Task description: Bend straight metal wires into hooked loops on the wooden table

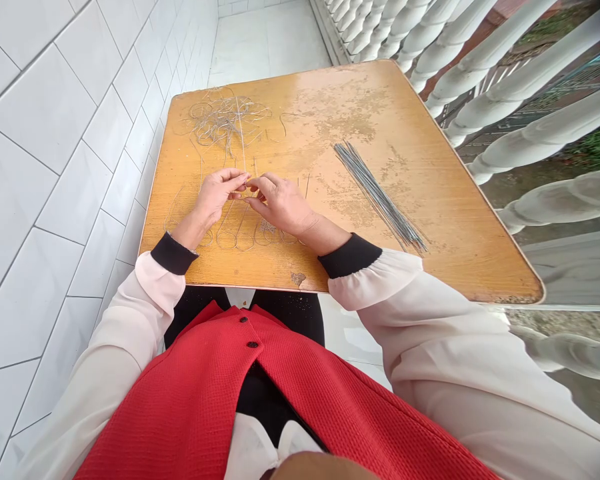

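Note:
Both of my hands meet over the left half of the wooden table. Between the thumb and fingers of my left hand is a thin straight wire that points away from me. My right hand pinches at the wire's near end, its fingertips close to those of the left; the exact grip is partly hidden. Under and around my hands lie several wires bent into loops. Farther off is a tangled heap of looped wires. Right of my hands rests a bundle of straight grey wires.
The wooden table has worn patches and rounded corners. A white tiled wall runs close along its left side. White balusters line the right side. One loose bent wire lies right of the heap.

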`<action>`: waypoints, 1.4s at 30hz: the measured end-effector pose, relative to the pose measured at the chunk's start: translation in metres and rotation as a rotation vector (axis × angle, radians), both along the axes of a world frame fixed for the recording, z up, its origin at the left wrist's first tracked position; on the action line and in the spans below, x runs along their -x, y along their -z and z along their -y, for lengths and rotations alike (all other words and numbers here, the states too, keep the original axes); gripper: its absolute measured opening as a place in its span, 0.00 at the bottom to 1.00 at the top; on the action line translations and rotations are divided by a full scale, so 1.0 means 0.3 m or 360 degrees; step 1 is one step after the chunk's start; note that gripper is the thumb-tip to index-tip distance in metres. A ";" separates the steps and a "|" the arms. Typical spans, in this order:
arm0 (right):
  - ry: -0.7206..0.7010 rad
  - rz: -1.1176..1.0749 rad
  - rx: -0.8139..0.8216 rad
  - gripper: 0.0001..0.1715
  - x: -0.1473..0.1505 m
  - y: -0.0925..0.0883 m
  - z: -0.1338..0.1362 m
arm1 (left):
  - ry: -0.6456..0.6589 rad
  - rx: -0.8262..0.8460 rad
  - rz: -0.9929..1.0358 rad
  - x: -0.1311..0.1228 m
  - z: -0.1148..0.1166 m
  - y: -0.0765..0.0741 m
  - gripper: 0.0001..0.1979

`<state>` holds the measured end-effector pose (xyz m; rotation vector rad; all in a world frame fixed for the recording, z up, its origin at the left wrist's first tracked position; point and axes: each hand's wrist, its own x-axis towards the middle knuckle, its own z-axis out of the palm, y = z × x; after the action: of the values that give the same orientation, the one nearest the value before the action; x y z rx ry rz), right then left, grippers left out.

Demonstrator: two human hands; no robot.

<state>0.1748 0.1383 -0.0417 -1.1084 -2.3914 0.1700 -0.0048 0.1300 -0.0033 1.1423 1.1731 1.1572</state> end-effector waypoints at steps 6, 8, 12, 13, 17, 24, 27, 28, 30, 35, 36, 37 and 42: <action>-0.0001 -0.0084 0.0027 0.23 0.002 -0.006 0.006 | 0.0006 0.0014 0.0002 0.002 0.000 0.000 0.07; -0.0008 -0.0185 0.0057 0.25 0.005 -0.010 0.011 | 0.0005 0.0001 0.0012 0.004 -0.002 0.001 0.06; -0.0003 -0.0576 0.0212 0.30 0.010 -0.008 0.011 | -0.0023 -0.0003 0.0040 0.007 -0.007 -0.002 0.06; 0.0017 -0.0691 0.0281 0.31 0.010 -0.007 0.007 | -0.0030 0.0004 0.0047 0.007 -0.008 -0.004 0.06; 0.0107 -0.1066 0.0731 0.26 0.005 -0.011 -0.009 | -0.0044 0.0037 0.0092 0.004 -0.012 -0.010 0.07; 0.0225 -0.1431 0.1182 0.13 0.023 -0.057 0.006 | -0.0016 0.0059 0.0079 0.005 -0.006 -0.010 0.05; 0.0234 -0.1590 0.1299 0.14 0.036 -0.079 0.021 | 0.0050 0.0101 0.0089 0.005 -0.002 -0.013 0.05; 0.0233 -0.1629 0.1323 0.14 0.038 -0.085 0.025 | 0.0078 0.0116 0.0101 0.005 0.000 -0.014 0.06; 0.0229 -0.1673 0.1347 0.15 0.038 -0.093 0.030 | 0.0123 0.0131 0.0122 0.005 0.001 -0.017 0.09; 0.0207 -0.1663 0.1331 0.14 0.029 -0.094 0.032 | 0.0197 0.0146 0.0129 0.004 0.003 -0.025 0.12; 0.0209 -0.1656 0.1326 0.14 0.028 -0.091 0.032 | 0.0203 0.0158 0.0134 0.004 0.003 -0.026 0.12; 0.0216 -0.1651 0.1318 0.14 0.029 -0.089 0.033 | 0.0206 0.0168 0.0139 0.004 0.003 -0.027 0.13; 0.0285 -0.1562 0.1254 0.12 0.037 -0.090 0.029 | 0.0215 0.0178 0.0112 0.002 0.002 -0.023 0.14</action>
<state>0.1637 0.1295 -0.0146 -1.1411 -1.3198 1.3279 -0.0054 0.1295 0.0036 1.0704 1.0769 1.0083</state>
